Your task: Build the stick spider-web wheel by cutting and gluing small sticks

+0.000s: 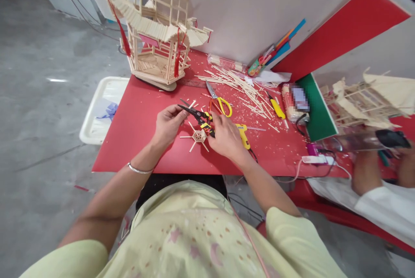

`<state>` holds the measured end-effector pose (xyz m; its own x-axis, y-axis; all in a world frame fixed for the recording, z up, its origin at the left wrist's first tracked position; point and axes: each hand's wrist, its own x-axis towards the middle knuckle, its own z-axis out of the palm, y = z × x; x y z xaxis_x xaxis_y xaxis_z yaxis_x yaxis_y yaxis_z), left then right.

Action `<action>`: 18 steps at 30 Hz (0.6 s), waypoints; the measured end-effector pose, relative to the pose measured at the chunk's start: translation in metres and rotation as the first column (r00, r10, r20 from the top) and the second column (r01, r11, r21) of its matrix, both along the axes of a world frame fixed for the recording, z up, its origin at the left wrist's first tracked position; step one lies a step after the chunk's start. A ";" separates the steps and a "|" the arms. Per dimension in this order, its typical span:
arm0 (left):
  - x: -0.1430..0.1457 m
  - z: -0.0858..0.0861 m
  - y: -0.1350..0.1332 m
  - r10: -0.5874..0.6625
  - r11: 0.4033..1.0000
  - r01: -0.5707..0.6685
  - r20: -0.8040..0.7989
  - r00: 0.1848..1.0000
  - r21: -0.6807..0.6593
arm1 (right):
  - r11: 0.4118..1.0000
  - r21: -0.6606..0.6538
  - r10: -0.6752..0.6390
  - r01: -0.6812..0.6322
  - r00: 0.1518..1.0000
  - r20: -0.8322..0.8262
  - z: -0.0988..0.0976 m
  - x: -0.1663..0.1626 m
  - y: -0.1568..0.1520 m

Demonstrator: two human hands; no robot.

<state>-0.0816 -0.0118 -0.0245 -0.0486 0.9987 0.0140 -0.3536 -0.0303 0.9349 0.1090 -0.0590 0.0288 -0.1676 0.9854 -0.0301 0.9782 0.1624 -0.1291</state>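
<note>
My right hand (226, 136) grips a pair of black-bladed scissors (194, 113) with black-and-yellow handles. The blades are apart and point toward my left hand (169, 123). Thumb and fingers of that hand pinch together at the blade tips, around a short wooden stick (192, 104) that shows between the blades; how far it runs into the fingers is hidden. Just below the scissors, a small hexagonal stick frame (199, 135) with several radiating sticks lies on the red table (129, 139). Yellow-handled scissors (223, 106) rest beyond my right hand.
A wooden-stick pavilion model (155, 59) stands at the back left. Loose sticks (240, 85) pile behind the scissors. A yellow glue gun (243, 136), a utility knife (276, 107) and a power strip (319, 159) lie to the right. Another person's arm (366, 172) is at the far right.
</note>
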 end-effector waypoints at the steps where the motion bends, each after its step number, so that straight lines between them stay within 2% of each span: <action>1: 0.000 0.001 0.000 0.002 1.000 -0.002 0.002 1.000 0.005 | 1.000 0.004 -0.001 0.001 1.000 0.003 0.000 0.000 0.000; 12: 0.003 -0.003 -0.003 0.026 0.997 -0.025 -0.014 1.000 0.075 | 0.998 0.058 -0.018 0.020 0.999 -0.042 -0.007 0.000 -0.007; 18: 0.001 -0.004 -0.004 -0.046 0.998 0.046 -0.003 0.999 0.043 | 0.997 0.067 0.032 -0.027 0.996 -0.079 -0.012 0.010 -0.006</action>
<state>-0.0810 -0.0161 -0.0282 -0.0029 0.9983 0.0574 -0.3540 -0.0547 0.9337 0.1188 -0.0648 0.0171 -0.1959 0.9794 0.0495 0.9599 0.2019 -0.1944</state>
